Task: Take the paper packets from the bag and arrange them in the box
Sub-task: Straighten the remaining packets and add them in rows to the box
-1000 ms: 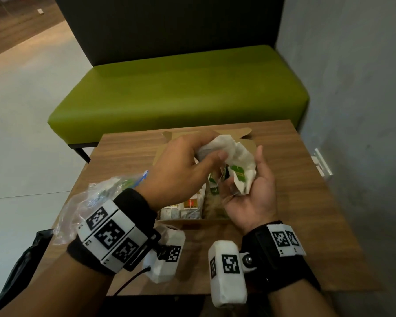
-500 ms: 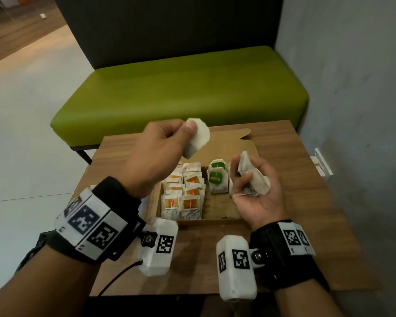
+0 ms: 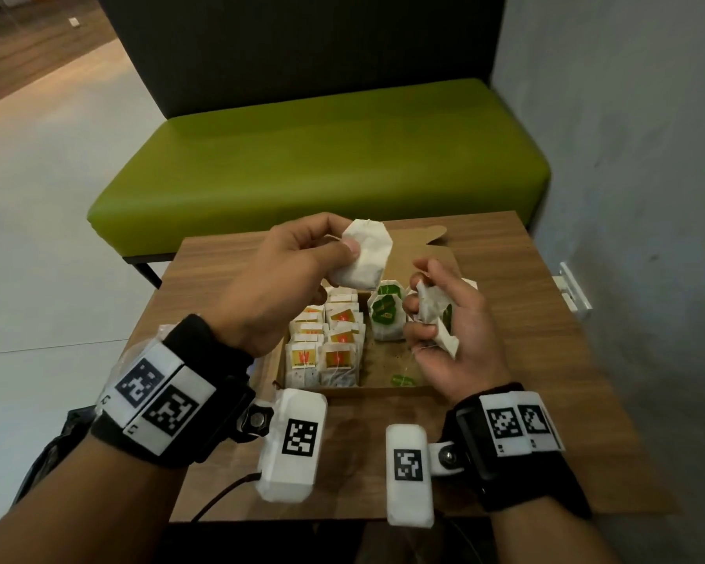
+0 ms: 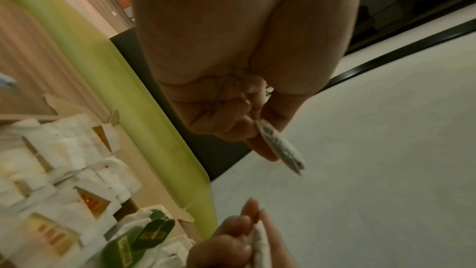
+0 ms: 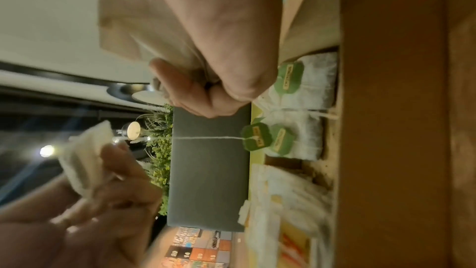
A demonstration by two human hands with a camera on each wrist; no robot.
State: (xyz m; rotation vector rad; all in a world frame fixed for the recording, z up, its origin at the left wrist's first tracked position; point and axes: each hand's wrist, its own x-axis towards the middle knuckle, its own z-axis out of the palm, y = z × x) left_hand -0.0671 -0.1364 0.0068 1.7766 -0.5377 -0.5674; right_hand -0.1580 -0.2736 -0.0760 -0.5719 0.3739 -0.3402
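I held one white paper packet (image 3: pixel 364 254) up in the air in my left hand (image 3: pixel 279 274), with my thumb and fingers pinched on its edge, above the far left part of the box (image 3: pixel 379 386). My right hand (image 3: pixel 450 331) was curled around a small crumpled bunch of packets (image 3: pixel 434 315), and a bit of green tag showed between my fingers; that hand hung over the right side of the box. A thin string ran down from it to one green tag (image 3: pixel 401 379) that lay on the box floor near the near edge. The brown box sat open in the middle of the wooden table (image 3: pixel 546 360), with its lid flap (image 3: pixel 420 238) folded back toward the far edge. Inside, on the left, packets with orange and yellow tags (image 3: pixel 328 343) stood in neat rows. Next to them, toward the far side, a few packets with green tags (image 3: pixel 385 315) stood up together. The right part of the box floor was bare brown card with little crumbs on it. A bit of the clear plastic bag (image 3: pixel 139 352) peeked out by the left edge of the table, mostly hidden behind my left wrist. A green bench (image 3: pixel 322 156) stood past the far edge of the table, and a grey wall (image 3: pixel 627 156) was on the right.
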